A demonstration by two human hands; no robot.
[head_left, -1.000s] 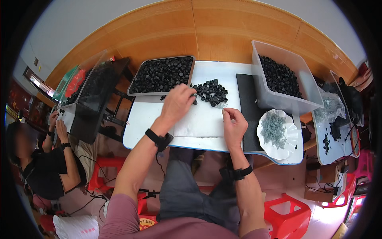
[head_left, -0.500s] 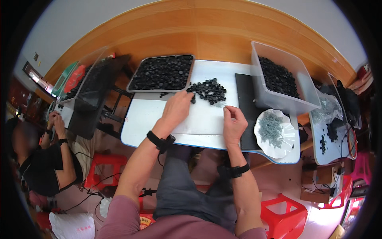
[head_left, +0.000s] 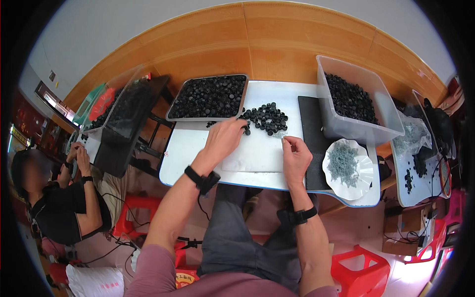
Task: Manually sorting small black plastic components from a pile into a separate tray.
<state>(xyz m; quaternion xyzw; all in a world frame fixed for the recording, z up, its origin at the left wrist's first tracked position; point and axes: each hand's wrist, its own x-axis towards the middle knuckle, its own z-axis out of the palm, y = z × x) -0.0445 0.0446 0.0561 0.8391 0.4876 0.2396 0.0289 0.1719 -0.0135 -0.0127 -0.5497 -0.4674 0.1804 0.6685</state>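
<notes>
A loose pile of small round black caps [head_left: 267,119] lies on the white table [head_left: 193,156], beyond my hands. My left hand [head_left: 225,138] reaches to the pile's near left edge, its fingers closed at a black cap [head_left: 247,130]. To the right, my right hand [head_left: 298,157] is raised with thumb and forefinger pinched together; what sits between the tips is too small to make out. Just beyond those fingertips are a few tiny grey-green pieces [head_left: 280,134]. More such pieces [head_left: 343,166] fill a white scalloped dish [head_left: 365,174] right of my right hand.
A metal tray [head_left: 170,118] heaped with black caps stands at the back left. At the back right a clear plastic bin [head_left: 354,123] of caps rests partly on a black mat [head_left: 311,128]. Red stools [head_left: 358,277] stand below. A co-worker [head_left: 69,208] sits at far left.
The whole view has shifted slightly, so the table appears a little lower and further right. Both hands stay in nearly the same places over the table.
</notes>
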